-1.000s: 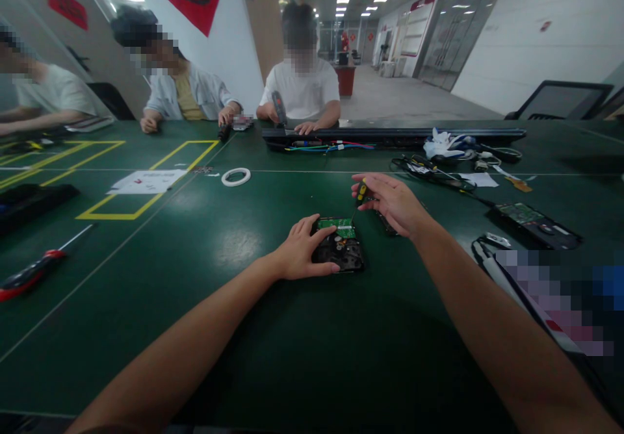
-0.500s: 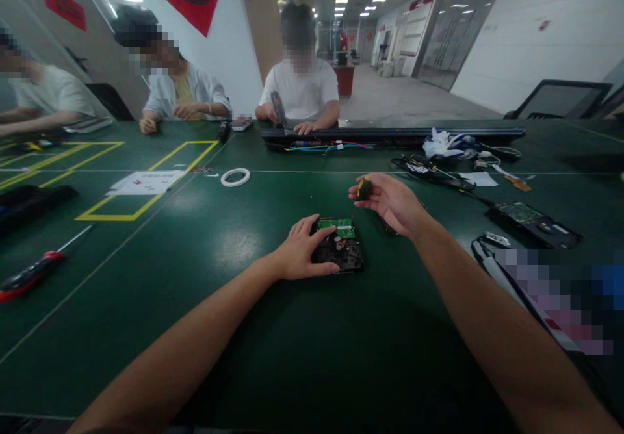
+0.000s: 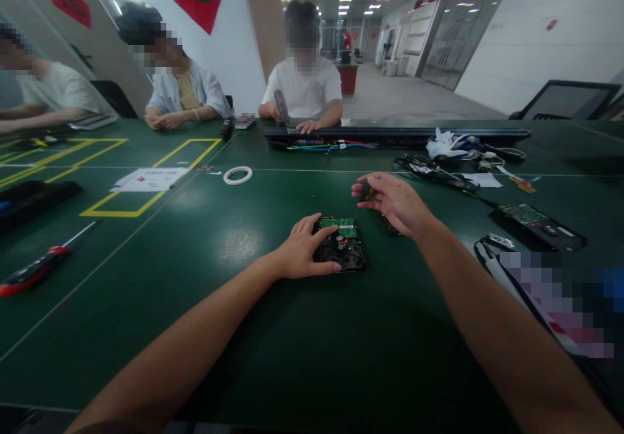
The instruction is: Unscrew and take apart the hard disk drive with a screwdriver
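Note:
A hard drive (image 3: 340,254), with a green circuit board on its upper side, lies on the green table before me. My left hand (image 3: 306,248) spans its left side, thumb along the near edge and fingers toward the far edge, gripping it. In my right hand (image 3: 392,201) is a screwdriver (image 3: 364,191) with a dark and yellow handle, pinched in the fingers. Its thin shaft points down at the board's far right corner; whether the tip touches a screw is too small to tell. Another dark drive-like part (image 3: 389,223) is partly hidden under my right hand.
A red and black screwdriver (image 3: 36,270) lies left; a white tape roll (image 3: 238,175) sits ahead. Another circuit-board device (image 3: 536,226), cables (image 3: 433,171) and white gloves (image 3: 449,143) lie right. Across the table, a person holds a power tool (image 3: 281,105) by a long black panel (image 3: 400,136).
The screwdriver handle has turned within my right fingers and shows less yellow. My left hand stays on the hard drive. A person across the table has brought both hands together. The view shifted slightly.

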Action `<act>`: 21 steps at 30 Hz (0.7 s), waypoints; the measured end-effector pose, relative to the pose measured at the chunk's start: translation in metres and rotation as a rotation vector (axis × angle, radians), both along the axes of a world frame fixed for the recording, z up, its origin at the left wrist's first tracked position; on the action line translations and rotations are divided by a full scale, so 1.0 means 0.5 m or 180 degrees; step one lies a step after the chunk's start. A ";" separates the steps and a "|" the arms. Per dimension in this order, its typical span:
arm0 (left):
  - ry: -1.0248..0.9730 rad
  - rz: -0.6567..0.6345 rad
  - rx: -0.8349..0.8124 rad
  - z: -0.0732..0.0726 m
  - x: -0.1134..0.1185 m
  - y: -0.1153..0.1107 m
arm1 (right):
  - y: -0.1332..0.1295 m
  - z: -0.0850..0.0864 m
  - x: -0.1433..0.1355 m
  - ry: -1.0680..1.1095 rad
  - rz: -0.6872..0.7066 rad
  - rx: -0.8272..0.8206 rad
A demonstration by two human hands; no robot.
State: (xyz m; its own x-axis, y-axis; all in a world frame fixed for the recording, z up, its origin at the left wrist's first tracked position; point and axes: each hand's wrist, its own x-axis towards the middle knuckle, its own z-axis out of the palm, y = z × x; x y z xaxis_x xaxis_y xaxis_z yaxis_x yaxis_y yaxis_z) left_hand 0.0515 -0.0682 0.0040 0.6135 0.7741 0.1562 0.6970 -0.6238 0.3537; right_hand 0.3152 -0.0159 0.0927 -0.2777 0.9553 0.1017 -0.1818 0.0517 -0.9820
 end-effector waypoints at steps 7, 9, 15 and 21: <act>0.0039 -0.0002 -0.0006 0.002 0.000 0.000 | 0.003 -0.003 -0.003 0.0204 0.0013 -0.0094; 0.0044 -0.0008 -0.0005 0.003 0.000 -0.001 | 0.003 -0.003 -0.001 0.0094 0.0005 -0.0081; 0.0043 0.0011 0.0014 0.000 0.002 -0.001 | 0.002 -0.003 0.003 -0.0143 -0.0014 0.0048; 0.0029 0.0000 0.0017 0.000 0.001 0.000 | 0.000 0.002 -0.001 0.0085 -0.0020 -0.0103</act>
